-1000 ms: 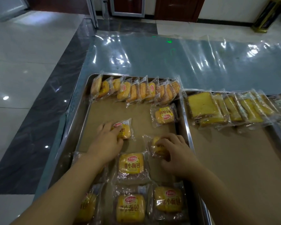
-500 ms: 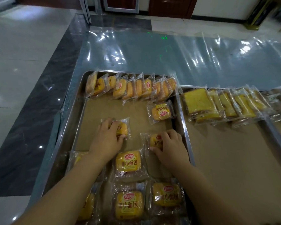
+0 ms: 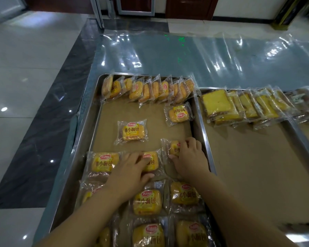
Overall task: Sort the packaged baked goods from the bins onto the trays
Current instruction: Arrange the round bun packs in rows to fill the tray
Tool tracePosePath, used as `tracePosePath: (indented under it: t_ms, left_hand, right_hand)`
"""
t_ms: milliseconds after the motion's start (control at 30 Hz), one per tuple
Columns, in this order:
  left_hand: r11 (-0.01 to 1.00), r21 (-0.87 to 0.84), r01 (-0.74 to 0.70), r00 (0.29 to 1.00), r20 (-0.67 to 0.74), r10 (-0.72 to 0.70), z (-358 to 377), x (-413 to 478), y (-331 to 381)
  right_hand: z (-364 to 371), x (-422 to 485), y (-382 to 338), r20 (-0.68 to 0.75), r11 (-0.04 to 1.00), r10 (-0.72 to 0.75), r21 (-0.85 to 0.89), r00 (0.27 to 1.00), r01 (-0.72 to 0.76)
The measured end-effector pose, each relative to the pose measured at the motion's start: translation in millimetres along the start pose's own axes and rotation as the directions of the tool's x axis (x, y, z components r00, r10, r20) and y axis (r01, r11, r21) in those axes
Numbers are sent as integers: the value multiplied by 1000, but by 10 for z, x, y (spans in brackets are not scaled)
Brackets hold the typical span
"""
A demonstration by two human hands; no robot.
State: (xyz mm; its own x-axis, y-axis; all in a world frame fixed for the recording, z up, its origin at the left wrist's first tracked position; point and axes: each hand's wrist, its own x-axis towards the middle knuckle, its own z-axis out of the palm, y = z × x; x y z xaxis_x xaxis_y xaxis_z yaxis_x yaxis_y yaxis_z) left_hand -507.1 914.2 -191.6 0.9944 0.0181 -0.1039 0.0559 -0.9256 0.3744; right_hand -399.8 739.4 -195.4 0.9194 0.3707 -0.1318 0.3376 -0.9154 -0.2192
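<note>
- Both bare arms reach forward from the near edge over the left tray [image 3: 80, 148], with the palms facing down.
- The left hand [image 3: 132, 168] is low over the middle of this tray. The right hand [image 3: 190, 157] is just beside it, close to the tray's right wall.
- The bread packs are clear bags, each with a yellow bun and red and white writing.
- A row of packs [image 3: 150, 90] stands on edge along the far end of the tray. A middle pack [image 3: 132, 131] and a corner pack [image 3: 178, 113] lie flat on the brown paper. More packs lie flat at the near end.
- The left hand's fingers lie across a near pack [image 3: 152, 163], with the thumb by its near edge. The fingers are blurry, so I cannot tell if they grip it or only rest on it.
- The right hand's fingers are curled over a small pack [image 3: 173, 148], with the thumb on its near side. It is holding the pack.
- Wrapped cake slices [image 3: 239, 106] lean in a row at the far end of the right tray [image 3: 248, 166].
</note>
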Motion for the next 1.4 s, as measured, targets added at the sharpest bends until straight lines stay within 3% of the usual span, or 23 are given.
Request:
tracePosePath:
  t_ms: [400, 633, 833, 1000, 1233, 1400]
  left_hand:
    - [998, -22, 56, 998, 15, -56, -67, -31, -3]
    - [995, -97, 31, 987, -154, -46, -200, 93, -67]
    - [991, -119, 60, 979, -185, -81, -291, 384, -230]
    - [996, -46, 73, 994, -78, -76, -270, 623, -337]
    - [994, -29, 109, 993, -53, -110, -256, 679, -473]
    - [984, -16, 177, 977, -122, -178, -331, 600, -612]
  right_hand:
    - [-49, -289, -2, 92, 997, -18, -79, 996, 25]
    - [-301, -106, -2, -17, 993, -10, 121, 1000, 12]
    - [-467, 296, 19, -3, 992, -21, 121, 1000, 21]
    - [-492, 724, -54, 4, 992, 11, 126, 1000, -12]
    - [-316, 1102, -261, 190, 997, 73, -31, 979, -68]
    - [-235, 949, -398, 129, 998, 8, -66, 992, 1]
